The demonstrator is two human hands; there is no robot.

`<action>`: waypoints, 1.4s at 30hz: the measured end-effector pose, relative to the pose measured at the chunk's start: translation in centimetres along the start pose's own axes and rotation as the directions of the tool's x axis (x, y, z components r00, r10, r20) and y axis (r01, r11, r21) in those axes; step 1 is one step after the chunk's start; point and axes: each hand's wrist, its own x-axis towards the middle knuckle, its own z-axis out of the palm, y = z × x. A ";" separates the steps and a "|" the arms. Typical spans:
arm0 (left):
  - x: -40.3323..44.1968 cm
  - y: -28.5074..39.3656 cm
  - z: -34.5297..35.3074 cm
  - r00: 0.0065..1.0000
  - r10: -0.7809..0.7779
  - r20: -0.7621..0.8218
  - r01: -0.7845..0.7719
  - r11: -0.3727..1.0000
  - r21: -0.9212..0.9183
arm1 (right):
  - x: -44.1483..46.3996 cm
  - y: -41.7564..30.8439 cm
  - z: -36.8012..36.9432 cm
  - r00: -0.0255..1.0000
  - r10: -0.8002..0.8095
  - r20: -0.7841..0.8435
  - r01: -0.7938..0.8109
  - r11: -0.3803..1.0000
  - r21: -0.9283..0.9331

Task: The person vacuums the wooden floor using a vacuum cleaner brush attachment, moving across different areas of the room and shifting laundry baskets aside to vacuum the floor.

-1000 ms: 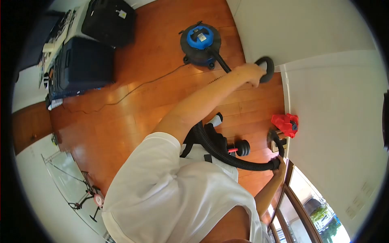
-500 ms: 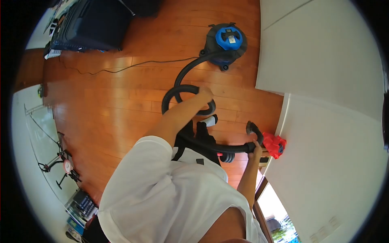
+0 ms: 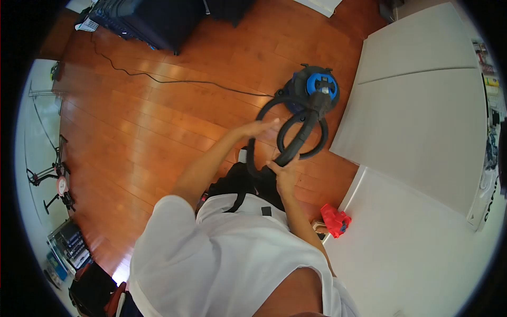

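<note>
My left hand point(image 3: 262, 127) is open, fingers stretched out, beside a loop of black hose point(image 3: 250, 156) and touching or just over it; which, I cannot tell. My right hand point(image 3: 285, 173) is closed round the black tube point(image 3: 300, 140), whose dark nozzle point(image 3: 319, 104) points up toward the vacuum cleaner. That blue and black vacuum cleaner point(image 3: 323, 84) stands on the wooden floor, partly covered by the nozzle. More hose curls behind the tube and down by my legs.
A thin cable point(image 3: 182, 81) runs over the floor point(image 3: 158, 127) to the vacuum. Dark cases point(image 3: 158, 26) stand at the upper left. A white cabinet point(image 3: 417, 111) is at the right. A red bag point(image 3: 335, 220) lies by the wall, and exercise equipment point(image 3: 62, 182) stands far left.
My right hand has swung the tube and nozzle upward, near the vacuum. My left hand has come off the hose and opened. The view has turned, so the cabinet shows more.
</note>
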 end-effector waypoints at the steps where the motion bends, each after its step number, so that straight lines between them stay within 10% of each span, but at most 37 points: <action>1: -0.2 -1.6 0.1 0.993 0.020 0.115 0.010 0.967 -0.256 | 0.7 -0.1 0.9 0.998 -0.054 0.040 0.055 0.998 -0.039; 6: -2.2 -1.5 4.6 0.937 0.236 -0.258 -0.307 0.909 -0.283 | 5.2 0.3 2.0 0.938 0.075 0.340 0.064 0.923 -0.379; 8: -1.5 -1.3 5.0 0.838 0.246 -0.488 -0.446 0.823 -0.352 | 6.7 -1.6 1.8 0.866 -0.032 0.499 0.297 0.836 -0.462; 11: -2.1 0.4 4.4 0.764 0.187 -0.618 -0.511 0.760 -0.401 | 12.0 -5.0 -0.8 0.666 -0.036 0.745 0.363 0.888 -0.282; 16: -3.0 0.6 2.4 0.601 0.080 -0.795 -0.461 0.848 -0.263 | 32.5 -2.1 -10.7 0.893 -0.105 0.437 0.278 0.893 -0.354; 19: -4.6 1.0 2.4 0.393 -0.005 -0.919 -0.359 0.920 -0.158 | 45.2 3.4 -16.8 0.892 -0.207 0.402 0.452 0.415 -0.790; 20: -5.4 2.1 3.2 0.331 -0.046 -0.943 -0.290 0.946 -0.148 | 46.8 1.9 -17.1 0.854 -0.103 0.510 0.478 0.542 -0.691; 24: -6.2 3.6 6.0 0.082 -0.162 -0.983 -0.183 0.967 -0.175 | 51.8 3.9 -17.6 0.897 -0.095 0.433 0.431 -0.036 -0.902; 28: -7.5 6.6 9.2 -0.104 -0.261 -0.960 -0.087 0.964 -0.253 | 56.6 5.0 -16.4 0.833 0.226 0.505 0.547 -0.197 -0.814; 42: -7.7 6.3 11.4 -0.100 -0.329 -0.939 0.045 0.941 -0.334 | 60.6 9.0 -15.3 0.761 0.224 0.609 0.649 -0.241 -0.722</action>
